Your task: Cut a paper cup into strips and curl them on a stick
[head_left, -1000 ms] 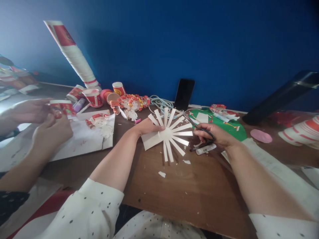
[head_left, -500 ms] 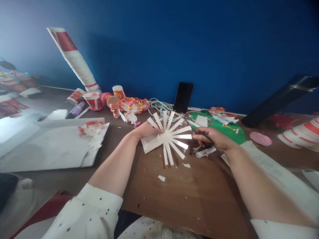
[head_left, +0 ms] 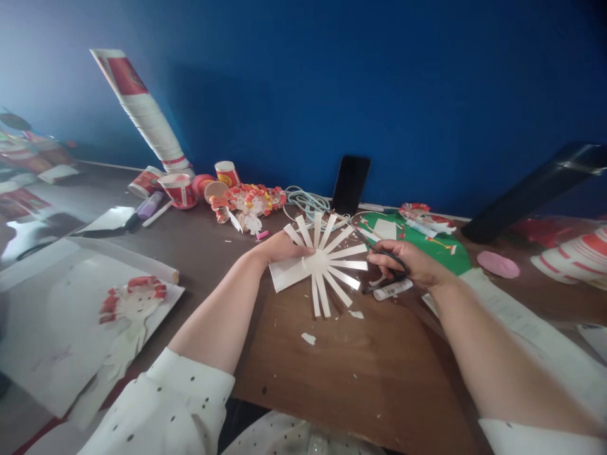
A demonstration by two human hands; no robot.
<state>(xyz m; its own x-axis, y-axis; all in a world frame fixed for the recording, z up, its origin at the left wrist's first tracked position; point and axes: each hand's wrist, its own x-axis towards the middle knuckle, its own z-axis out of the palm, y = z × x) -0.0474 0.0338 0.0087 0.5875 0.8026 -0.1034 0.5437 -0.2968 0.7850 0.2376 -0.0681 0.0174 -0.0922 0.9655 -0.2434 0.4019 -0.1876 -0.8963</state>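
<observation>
My left hand (head_left: 284, 248) grips a white paper cup (head_left: 321, 260) cut into strips that fan out around its round base. One wide uncut flap of its wall lies under my left forearm's side. My thumb presses near the base. In my right hand (head_left: 410, 260) are black-handled scissors (head_left: 397, 273), my fingers through the loops. Their blades point up and left, just beyond the tips of the right-hand strips; whether they are parted is hard to see. A white glue tube (head_left: 392, 289) lies below my right hand.
Paper scraps (head_left: 308, 339) dot the brown board. Behind stand a phone (head_left: 351, 184), a tall cup stack (head_left: 152, 120) and decorated paper figures (head_left: 251, 205). A green sheet (head_left: 427, 243) lies right. At left is a white board (head_left: 52, 328) with a paper doll (head_left: 128, 309).
The white board at left, with the paper doll on it, has turned and shifted towards the near left. My hands, the cut cup and the scissors have hardly moved.
</observation>
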